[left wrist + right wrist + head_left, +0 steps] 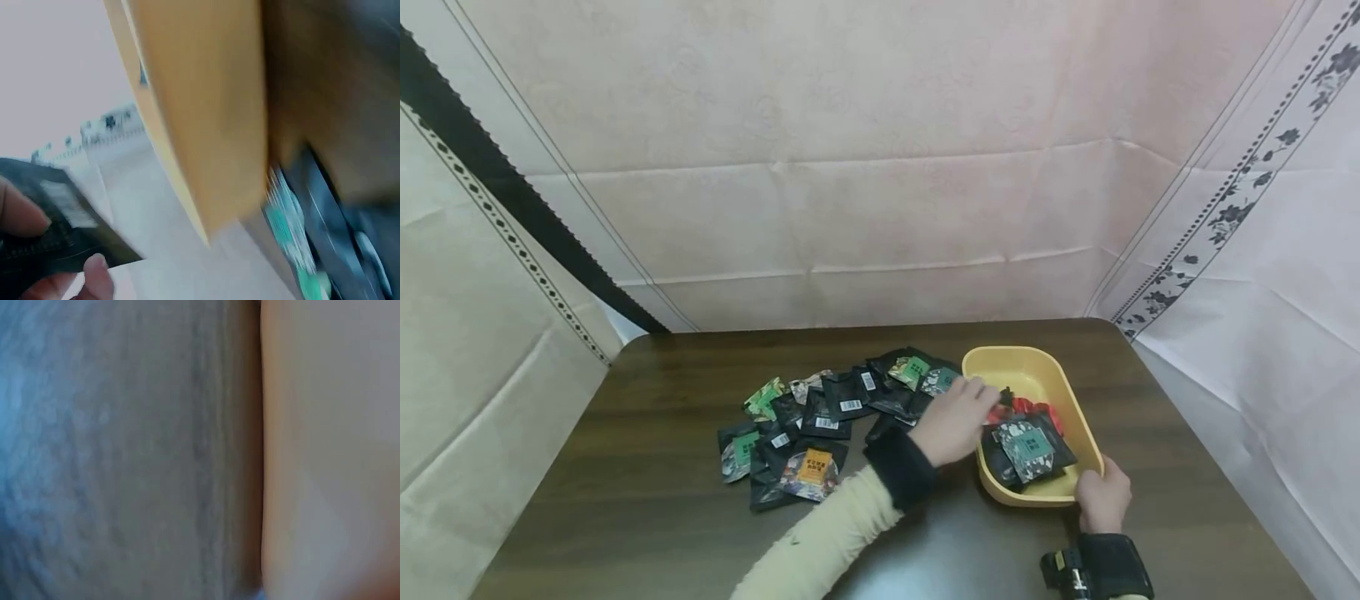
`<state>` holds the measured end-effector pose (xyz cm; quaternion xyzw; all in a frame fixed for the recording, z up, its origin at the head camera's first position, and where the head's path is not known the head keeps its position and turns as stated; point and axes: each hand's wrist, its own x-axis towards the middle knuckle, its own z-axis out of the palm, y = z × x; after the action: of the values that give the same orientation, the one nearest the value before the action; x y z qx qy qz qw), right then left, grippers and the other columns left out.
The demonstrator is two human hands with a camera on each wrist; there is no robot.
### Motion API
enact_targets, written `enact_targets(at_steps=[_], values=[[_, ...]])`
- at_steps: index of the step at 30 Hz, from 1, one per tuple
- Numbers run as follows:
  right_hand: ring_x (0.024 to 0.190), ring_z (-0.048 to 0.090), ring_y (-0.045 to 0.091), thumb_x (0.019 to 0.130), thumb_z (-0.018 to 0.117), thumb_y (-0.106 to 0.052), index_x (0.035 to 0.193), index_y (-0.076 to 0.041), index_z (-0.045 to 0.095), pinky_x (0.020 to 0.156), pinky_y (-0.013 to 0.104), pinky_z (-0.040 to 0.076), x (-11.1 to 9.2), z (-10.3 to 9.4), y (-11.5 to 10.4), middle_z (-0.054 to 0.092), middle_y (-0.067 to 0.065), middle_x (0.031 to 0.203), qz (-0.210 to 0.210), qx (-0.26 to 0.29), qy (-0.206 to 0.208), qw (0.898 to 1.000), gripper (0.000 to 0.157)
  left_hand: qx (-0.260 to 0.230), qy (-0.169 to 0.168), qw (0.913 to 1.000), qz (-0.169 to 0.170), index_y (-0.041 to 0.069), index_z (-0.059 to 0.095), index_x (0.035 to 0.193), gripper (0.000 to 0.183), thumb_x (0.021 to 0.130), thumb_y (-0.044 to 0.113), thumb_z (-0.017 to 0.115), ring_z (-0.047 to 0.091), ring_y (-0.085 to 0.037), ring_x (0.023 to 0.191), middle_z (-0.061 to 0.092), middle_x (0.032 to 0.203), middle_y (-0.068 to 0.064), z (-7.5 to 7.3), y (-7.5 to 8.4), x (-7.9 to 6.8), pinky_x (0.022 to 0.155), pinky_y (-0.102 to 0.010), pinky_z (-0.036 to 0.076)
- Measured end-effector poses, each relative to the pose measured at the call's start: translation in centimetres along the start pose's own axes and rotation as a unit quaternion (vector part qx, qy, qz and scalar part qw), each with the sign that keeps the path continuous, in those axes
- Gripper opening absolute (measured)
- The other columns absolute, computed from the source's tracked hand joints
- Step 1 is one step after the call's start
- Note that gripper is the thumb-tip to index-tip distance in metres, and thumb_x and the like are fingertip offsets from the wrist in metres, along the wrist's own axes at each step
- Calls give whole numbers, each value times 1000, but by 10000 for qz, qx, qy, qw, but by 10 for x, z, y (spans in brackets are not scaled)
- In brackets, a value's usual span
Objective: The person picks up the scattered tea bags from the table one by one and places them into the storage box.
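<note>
My left hand [957, 421] is over the left rim of a yellow plastic basin [1063, 392]. In the left wrist view its fingers and thumb pinch a flat black packet [81, 215] with a whitish label; the packet is mostly hidden by the hand in the head view. My right hand [1102, 493] grips the basin's near right corner at the rim. In the basin lie black packets, the top one with a teal label [1028, 448], and red packets [1051, 414] behind them. The right wrist view shows only the basin wall [331, 437] up close.
Left of the basin, black packets with green, orange and white labels [814, 467] spread in a loose pile on the brown wooden table [655, 467]. Some lie right beside the basin's left wall. A pale cloth [850, 208] hangs behind the table and along both sides.
</note>
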<state>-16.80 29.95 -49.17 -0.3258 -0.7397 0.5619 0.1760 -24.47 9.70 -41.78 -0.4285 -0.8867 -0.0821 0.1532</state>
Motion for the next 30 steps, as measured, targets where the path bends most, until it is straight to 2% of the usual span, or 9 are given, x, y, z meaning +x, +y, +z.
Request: enact_targets(at_steps=[3,6,8,10,13,17,21,25,30], values=[[108,40,42,74,26,8,125,19,39,83,36,43,-1,0,2,42,38,121,-62,-14,14,10000,54,198,-97,9998,9,17,50,114,46,72,16,70,45,-15,96,49,107,1,11,22,18,71,-21,43],[104,42,41,73,27,8,123,19,41,70,21,37,-2,-2,4,44,37,119,-149,-103,63,9998,53,447,-140,9988,107,21,49,121,50,75,25,68,42,-14,100,47,112,2,27,39,29,76,-23,40],[102,43,39,73,27,8,122,18,43,62,13,32,-2,-3,4,46,36,117,-175,-159,104,9997,53,526,-282,9979,244,24,46,127,56,77,40,64,39,-14,105,45,117,3,35,45,32,82,-26,39],[101,42,39,73,28,8,122,18,43,61,12,32,-3,-3,4,46,36,117,-167,-146,64,9997,52,493,-492,9969,377,26,41,134,68,76,57,59,36,-13,111,43,123,4,39,47,31,89,-29,37],[99,42,38,75,29,8,122,18,43,53,7,30,-3,-3,3,46,35,117,-135,-106,27,9998,50,300,-846,9950,436,29,35,138,84,70,75,50,31,-13,119,39,128,6,37,48,25,96,-35,32],[104,41,40,76,28,7,125,18,40,72,24,41,-1,-1,2,44,36,119,-50,-128,7,9999,51,207,-885,9951,397,29,34,139,80,74,74,46,28,-13,123,38,129,6,32,45,20,101,-40,28],[110,38,42,75,26,8,126,18,38,91,50,33,0,1,1,41,37,122,44,31,4,10000,53,40,-924,9954,247,27,33,140,76,78,70,45,27,-16,125,37,133,4,25,36,16,101,-42,28],[113,35,43,75,25,9,128,18,35,96,54,29,1,4,1,38,37,124,144,210,-46,9997,54,-289,-872,9957,-108,24,35,139,70,83,63,46,29,-19,126,37,136,-1,18,19,2,99,-45,30],[117,33,45,76,25,9,130,17,33,98,54,27,3,2,2,35,38,128,284,253,-30,9993,55,-594,-535,9944,-698,17,38,138,62,87,52,48,33,-25,124,40,135,-8,15,-13,-25,96,-49,33]])
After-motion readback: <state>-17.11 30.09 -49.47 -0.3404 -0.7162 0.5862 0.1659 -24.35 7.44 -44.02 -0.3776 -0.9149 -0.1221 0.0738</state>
